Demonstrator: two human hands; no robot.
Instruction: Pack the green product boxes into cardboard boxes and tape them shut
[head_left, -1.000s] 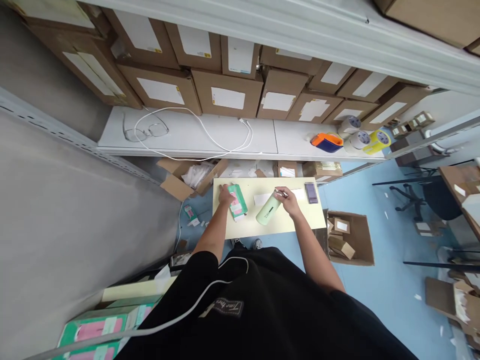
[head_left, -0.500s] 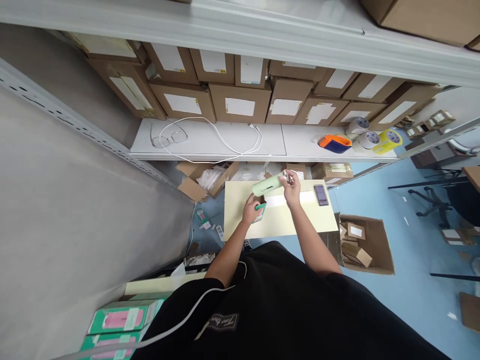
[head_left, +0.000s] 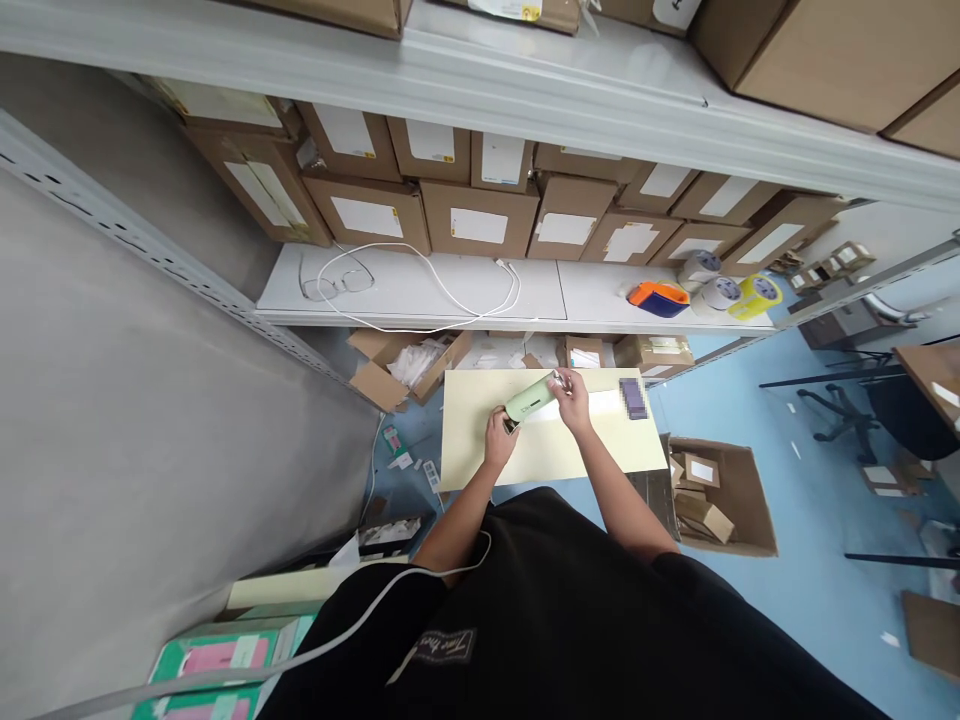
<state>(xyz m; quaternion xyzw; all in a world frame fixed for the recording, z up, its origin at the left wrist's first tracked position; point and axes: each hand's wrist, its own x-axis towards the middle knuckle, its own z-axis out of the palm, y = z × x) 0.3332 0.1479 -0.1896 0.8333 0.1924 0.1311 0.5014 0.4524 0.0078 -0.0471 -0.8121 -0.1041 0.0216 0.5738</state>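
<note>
Over the worktop [head_left: 469,465], middle and toward the far edge, looks like the step is lining up a bottle [head_left: 529,398] with a box [head_left: 511,427], so I'd say the next move calls for keeping both steady. Count's one worktop, two hands (right [head_left: 574,402] gripping the bottle's capped end, left [head_left: 499,438] curled round the box, mostly hidden so don't quote me), one bottle, one box, plus one blurred dark rectangle [head_left: 634,398] near the far right corner.

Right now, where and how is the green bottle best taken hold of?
Probably around the bare middle of the green bottle, coming from above and closing across its length: the body is a slim cylinder held aslant, the right hand has the silver-topped end, and the left hand is near the other end.
</note>
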